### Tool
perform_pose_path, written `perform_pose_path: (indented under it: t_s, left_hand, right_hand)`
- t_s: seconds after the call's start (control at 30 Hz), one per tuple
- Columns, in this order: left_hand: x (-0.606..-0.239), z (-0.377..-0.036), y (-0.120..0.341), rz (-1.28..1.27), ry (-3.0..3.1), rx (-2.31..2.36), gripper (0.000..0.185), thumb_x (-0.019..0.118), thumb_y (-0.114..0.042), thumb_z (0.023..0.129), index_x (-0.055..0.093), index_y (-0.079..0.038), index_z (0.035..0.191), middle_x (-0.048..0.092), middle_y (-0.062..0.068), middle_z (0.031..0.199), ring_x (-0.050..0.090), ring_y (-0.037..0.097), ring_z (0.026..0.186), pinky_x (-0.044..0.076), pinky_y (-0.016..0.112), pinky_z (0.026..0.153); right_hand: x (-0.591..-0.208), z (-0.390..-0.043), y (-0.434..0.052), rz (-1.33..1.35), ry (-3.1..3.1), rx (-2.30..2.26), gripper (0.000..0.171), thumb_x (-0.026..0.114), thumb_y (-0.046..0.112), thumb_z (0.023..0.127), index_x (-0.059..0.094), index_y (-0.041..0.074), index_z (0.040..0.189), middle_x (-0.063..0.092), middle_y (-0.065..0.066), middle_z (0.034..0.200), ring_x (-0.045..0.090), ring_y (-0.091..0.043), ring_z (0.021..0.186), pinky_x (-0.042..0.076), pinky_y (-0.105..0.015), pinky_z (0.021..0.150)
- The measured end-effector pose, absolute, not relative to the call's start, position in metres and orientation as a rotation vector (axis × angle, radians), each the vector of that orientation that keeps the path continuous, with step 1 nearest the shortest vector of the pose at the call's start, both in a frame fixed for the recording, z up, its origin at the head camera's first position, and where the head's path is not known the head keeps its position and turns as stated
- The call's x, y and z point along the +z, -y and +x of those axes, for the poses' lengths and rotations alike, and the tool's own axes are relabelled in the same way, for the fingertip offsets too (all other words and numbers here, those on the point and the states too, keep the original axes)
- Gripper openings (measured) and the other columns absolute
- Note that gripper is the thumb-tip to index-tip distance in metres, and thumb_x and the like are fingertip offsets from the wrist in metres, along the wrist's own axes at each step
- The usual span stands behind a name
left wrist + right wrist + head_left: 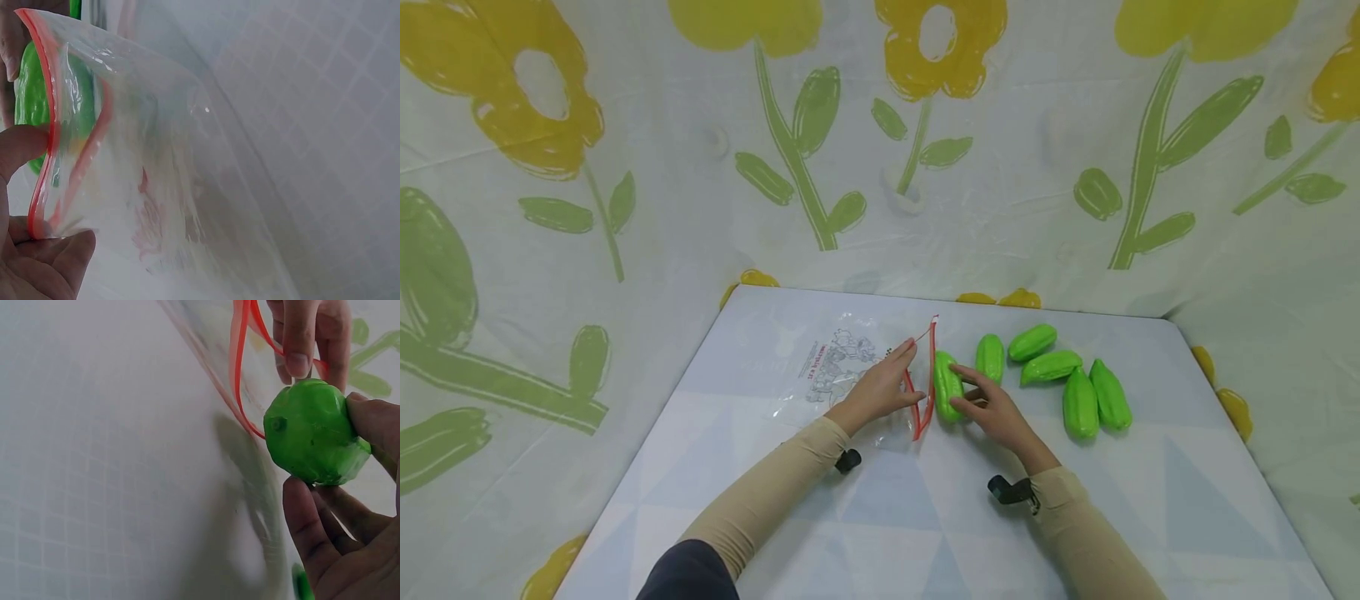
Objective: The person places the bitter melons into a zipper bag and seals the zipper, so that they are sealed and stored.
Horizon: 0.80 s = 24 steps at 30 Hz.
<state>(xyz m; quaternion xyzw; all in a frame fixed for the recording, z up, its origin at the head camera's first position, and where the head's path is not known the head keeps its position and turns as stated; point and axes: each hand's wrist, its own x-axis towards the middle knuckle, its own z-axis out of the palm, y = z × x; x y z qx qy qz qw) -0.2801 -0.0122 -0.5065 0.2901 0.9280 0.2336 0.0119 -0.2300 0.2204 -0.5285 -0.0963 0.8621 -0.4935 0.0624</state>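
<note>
**Listener:** With twelve o'clock at the far edge of the bench [887,500], where are things?

**Me:** One green piece [947,383] is at the clock's centre, just outside the red edging [933,358] at the mouth of a clear plastic bag [842,367], which lies toward nine. Five more green pieces [1049,367] sit between two and three, probably there so my arms needn't cross.

**Listener:** And your left hand [877,387]?

**Me:** It pinches the bag's mouth, thumb and fingers set apart along the red edging. I judge that this keeps both strips parted; thin film would likely sag together.

**Listener:** Your right hand [994,408]?

**Me:** It reaches in from four o'clock and grips the green piece, thumb on one side, fingers curved against another. The skin looks smooth and rounded, so holding opposite sides probably stops it rolling. Its length runs roughly twelve to six, alongside the mouth.
</note>
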Motion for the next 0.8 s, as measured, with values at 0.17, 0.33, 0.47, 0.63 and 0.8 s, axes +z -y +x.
perform_pose_path:
  t_s: [0.17,0.33,0.47,0.63,0.8]
  left_hand:
    - [-0.507,-0.279,0.012,0.909,-2.893,0.732,0.088,0.071,-0.041,0.079,0.028,-0.002,0.145,0.02,0.005,0.154,0.027,0.02,0.137,0.031,0.032,0.108]
    - [-0.507,-0.279,0.012,0.918,-2.894,0.737,0.087,0.071,-0.04,0.079,0.029,-0.002,0.145,0.022,0.007,0.153,0.027,0.02,0.137,0.03,0.033,0.108]
    - [-0.508,-0.279,0.012,0.911,-2.894,0.728,0.089,0.07,-0.043,0.079,0.028,-0.002,0.145,0.022,0.007,0.153,0.026,0.02,0.138,0.029,0.032,0.109]
    - [-0.507,-0.279,0.011,0.889,-2.898,0.701,0.089,0.07,-0.045,0.079,0.027,-0.003,0.146,0.021,0.007,0.153,0.026,0.02,0.138,0.029,0.032,0.109]
    - [-0.505,-0.278,0.01,0.877,-2.887,0.699,0.088,0.069,-0.045,0.079,0.028,-0.004,0.145,0.022,0.006,0.153,0.026,0.02,0.138,0.029,0.032,0.109]
  right_hand:
    - [-0.533,-0.234,-0.218,-0.262,-2.605,-1.477,0.056,0.063,0.046,0.084,0.039,0.048,0.134,0.044,-0.004,0.139,0.059,-0.024,0.099,0.053,-0.035,0.073]
    - [-0.536,-0.238,-0.214,-0.228,-2.612,-1.462,0.056,0.063,0.047,0.084,0.039,0.047,0.135,0.046,-0.006,0.138,0.059,-0.024,0.097,0.053,-0.034,0.071]
    - [-0.536,-0.24,-0.208,-0.209,-2.643,-1.439,0.057,0.063,0.047,0.084,0.04,0.043,0.136,0.048,-0.009,0.135,0.06,-0.024,0.093,0.053,-0.033,0.069]
    - [-0.532,-0.241,-0.202,-0.138,-2.659,-1.4,0.057,0.062,0.046,0.085,0.04,0.042,0.137,0.049,-0.008,0.135,0.059,-0.021,0.088,0.051,-0.03,0.064]
    - [-0.53,-0.244,-0.198,-0.072,-2.656,-1.355,0.057,0.062,0.047,0.085,0.039,0.042,0.137,0.048,-0.009,0.136,0.058,-0.02,0.086,0.051,-0.029,0.063]
